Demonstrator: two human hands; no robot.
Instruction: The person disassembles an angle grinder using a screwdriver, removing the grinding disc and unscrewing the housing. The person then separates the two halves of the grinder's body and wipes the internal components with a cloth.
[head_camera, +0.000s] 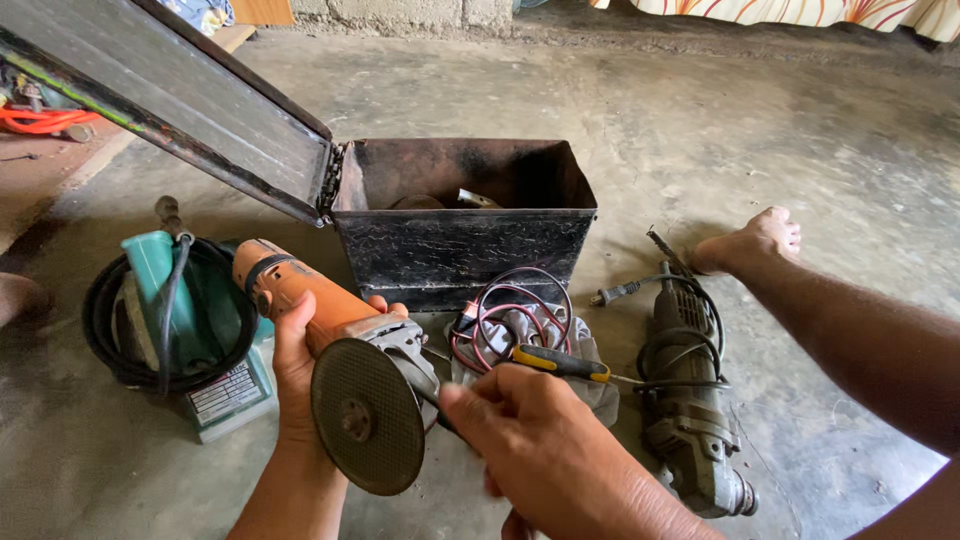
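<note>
The left hand (295, 365) is closed around the body of an orange angle grinder (300, 295), gripping it from below and behind, with the fingertips curling over the top near the gear head. The grinder is held above the concrete floor (760, 130), tilted so that its grey grinding disc (368, 415) faces the camera. The disc sits just beside the left wrist and directly left of the right hand.

The right hand (545, 440) is at the grinder's gear head, its fingers drawn together close against the disc side. A dark, slim tool part shows between the fingers and the grinder; what it is cannot be told, nor whether the fingers are pinched on it.

Items around the hands:
- A black metal toolbox (465, 250) stands on the floor just behind the grinder, its lid (170, 95) swung open to the left.
- A teal power tool (190, 320) wrapped in a black cable lies left of the left hand.
- A screwdriver with a yellow-and-black handle (560, 363) rests on a grey cloth (540, 335) with coiled red wires (510, 300), just above the right hand.
- A grey-green electric drill (690, 400) with coiled cord lies right of the cloth.
- A bare foot (750, 243) rests on the floor beyond the drill.
</note>
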